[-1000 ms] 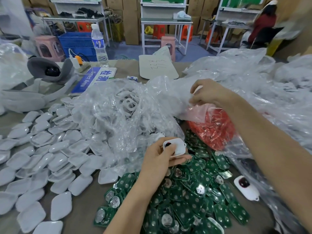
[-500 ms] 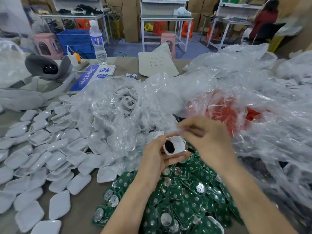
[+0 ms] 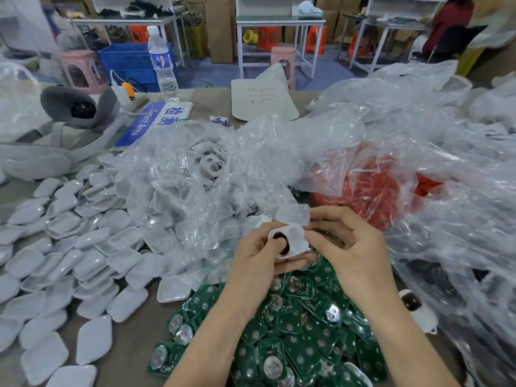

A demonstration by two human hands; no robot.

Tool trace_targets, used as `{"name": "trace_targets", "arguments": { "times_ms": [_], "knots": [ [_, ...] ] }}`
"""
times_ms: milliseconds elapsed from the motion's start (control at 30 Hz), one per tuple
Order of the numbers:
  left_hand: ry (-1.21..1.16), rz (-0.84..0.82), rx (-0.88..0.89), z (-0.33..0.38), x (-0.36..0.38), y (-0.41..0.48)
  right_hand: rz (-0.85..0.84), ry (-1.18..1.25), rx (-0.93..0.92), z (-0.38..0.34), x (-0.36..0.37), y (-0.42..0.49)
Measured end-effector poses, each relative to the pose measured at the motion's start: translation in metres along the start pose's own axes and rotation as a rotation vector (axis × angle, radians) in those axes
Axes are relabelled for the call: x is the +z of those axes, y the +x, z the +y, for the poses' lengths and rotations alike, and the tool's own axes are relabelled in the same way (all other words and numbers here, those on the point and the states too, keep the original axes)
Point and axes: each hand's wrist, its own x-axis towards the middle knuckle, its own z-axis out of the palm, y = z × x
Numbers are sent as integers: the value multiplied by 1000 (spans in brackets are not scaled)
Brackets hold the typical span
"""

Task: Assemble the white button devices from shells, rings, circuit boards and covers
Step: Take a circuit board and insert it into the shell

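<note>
My left hand [image 3: 258,256] grips a white shell [image 3: 290,241] with a dark red round part showing in its opening. My right hand [image 3: 347,247] pinches the shell's right end. Both hands hover over a heap of green circuit boards [image 3: 293,331]. White covers [image 3: 64,263] lie spread over the table's left side. A clear bag of white rings [image 3: 206,169] sits behind the hands. A bag of red parts [image 3: 374,196] lies to the right. One assembled white device [image 3: 418,311] lies at the right, partly under plastic.
Crumpled clear plastic bags [image 3: 432,141] pile up along the right side. A water bottle [image 3: 162,65], a blue sign [image 3: 156,121], a grey headset [image 3: 78,107] and a white card [image 3: 262,99] stand at the table's back. Benches and stools fill the room behind.
My right hand left the bag of red parts, came down to the shell and now pinches its right end. My left hand has kept holding the shell.
</note>
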Motion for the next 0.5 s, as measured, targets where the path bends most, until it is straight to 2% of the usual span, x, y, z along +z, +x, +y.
{"name": "trace_targets", "arguments": {
  "times_ms": [267, 500],
  "knots": [
    [11, -3, 12, 0, 4, -2, 22, -46, -22, -1, -2, 0],
    [106, 10, 0, -2, 6, -3, 67, 85, 28, 3, 3, 1]
  ]
}}
